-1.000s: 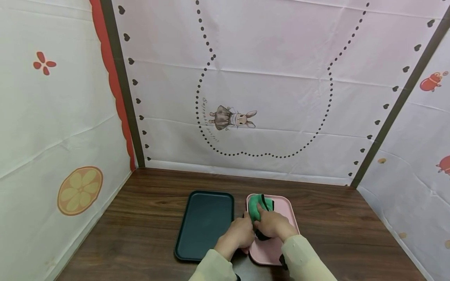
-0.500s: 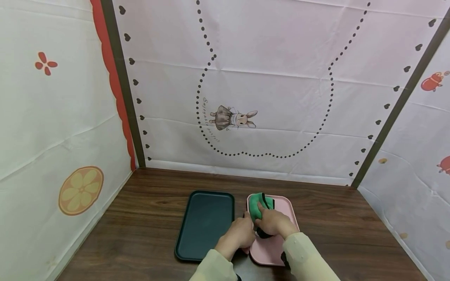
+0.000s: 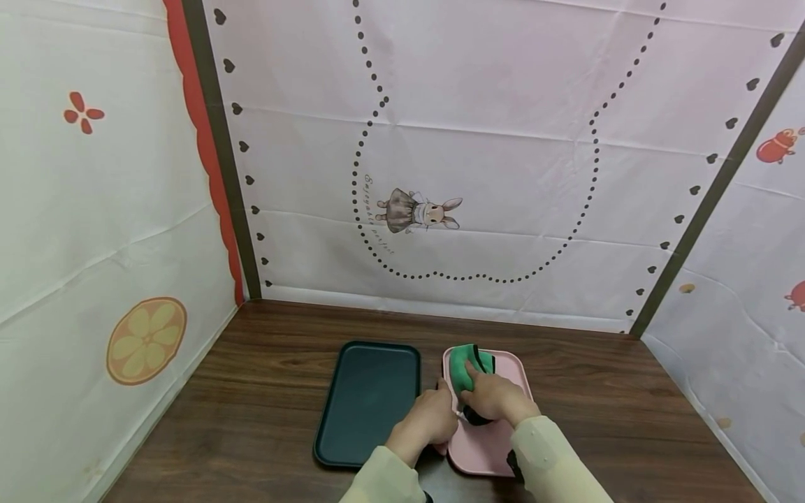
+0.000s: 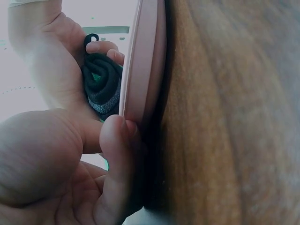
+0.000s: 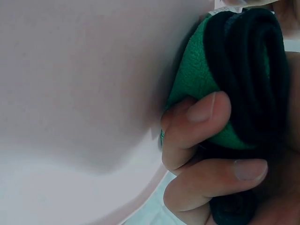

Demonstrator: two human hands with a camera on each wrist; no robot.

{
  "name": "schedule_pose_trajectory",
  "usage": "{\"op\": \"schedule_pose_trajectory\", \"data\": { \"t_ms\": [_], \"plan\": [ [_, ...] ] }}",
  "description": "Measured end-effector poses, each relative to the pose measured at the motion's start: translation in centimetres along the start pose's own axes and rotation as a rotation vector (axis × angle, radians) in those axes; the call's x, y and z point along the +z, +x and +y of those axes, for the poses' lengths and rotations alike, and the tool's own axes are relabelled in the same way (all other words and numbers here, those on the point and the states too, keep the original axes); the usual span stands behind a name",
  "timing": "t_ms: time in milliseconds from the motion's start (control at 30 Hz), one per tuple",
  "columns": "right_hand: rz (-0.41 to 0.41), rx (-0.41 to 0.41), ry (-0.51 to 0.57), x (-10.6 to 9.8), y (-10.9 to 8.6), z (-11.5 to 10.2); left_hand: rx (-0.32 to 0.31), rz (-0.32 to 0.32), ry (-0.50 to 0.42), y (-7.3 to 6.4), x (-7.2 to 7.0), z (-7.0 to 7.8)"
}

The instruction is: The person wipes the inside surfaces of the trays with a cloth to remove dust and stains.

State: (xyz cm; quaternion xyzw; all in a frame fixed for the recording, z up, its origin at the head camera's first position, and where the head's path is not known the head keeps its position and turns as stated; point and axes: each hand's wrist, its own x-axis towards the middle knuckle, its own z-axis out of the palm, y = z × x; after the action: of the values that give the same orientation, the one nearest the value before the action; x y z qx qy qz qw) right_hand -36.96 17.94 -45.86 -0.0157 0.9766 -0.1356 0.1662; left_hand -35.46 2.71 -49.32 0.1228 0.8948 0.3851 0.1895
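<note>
A rolled green cloth with black edging [image 3: 463, 367] lies over the left side of a pink tray [image 3: 481, 454]. My right hand [image 3: 495, 397] grips it; in the right wrist view curled fingers [image 5: 197, 136] wrap the green fabric, and the dark rolled end faces the camera. A small white tag [image 5: 228, 9] shows at the cloth's edge. My left hand [image 3: 428, 421] holds the pink tray's left rim, its index finger lying along the edge. In the left wrist view a fingertip [image 4: 112, 133] presses at the rim [image 4: 140, 70], with the rolled cloth just beyond.
A dark green tray [image 3: 367, 405] stands to the left of the pink one on the brown wooden table [image 3: 270, 391]. Printed fabric walls [image 3: 478, 168] rise behind the table and at both sides.
My right hand and the green cloth have shifted slightly right and away from the left rim. The left hand stays at the tray's edge. The head view has drifted a little.
</note>
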Motion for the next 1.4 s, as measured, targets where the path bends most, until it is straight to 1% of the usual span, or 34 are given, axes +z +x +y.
{"op": "schedule_pose_trajectory", "data": {
  "t_ms": [133,333,533,800,1100,1400],
  "plan": [
    [-0.001,-0.001,0.003,0.0,0.0,0.2,0.001,-0.002,-0.016,-0.1,0.0,0.1],
    [-0.007,0.000,0.015,-0.1,0.1,0.5,0.018,0.004,-0.003,-0.2,0.0,0.0],
    [-0.006,0.002,0.024,-0.1,0.1,1.1,0.029,0.028,0.020,-0.2,0.2,0.0],
    [-0.008,0.023,0.020,-0.4,-0.1,1.6,0.026,0.032,0.024,-0.1,0.2,0.0],
    [-0.001,0.048,0.017,-0.2,0.0,2.5,0.028,0.045,0.017,0.0,0.3,-0.1],
    [0.009,0.049,0.020,-0.4,-0.2,3.3,0.016,0.047,0.015,0.2,0.3,-0.2]
  ]
}}
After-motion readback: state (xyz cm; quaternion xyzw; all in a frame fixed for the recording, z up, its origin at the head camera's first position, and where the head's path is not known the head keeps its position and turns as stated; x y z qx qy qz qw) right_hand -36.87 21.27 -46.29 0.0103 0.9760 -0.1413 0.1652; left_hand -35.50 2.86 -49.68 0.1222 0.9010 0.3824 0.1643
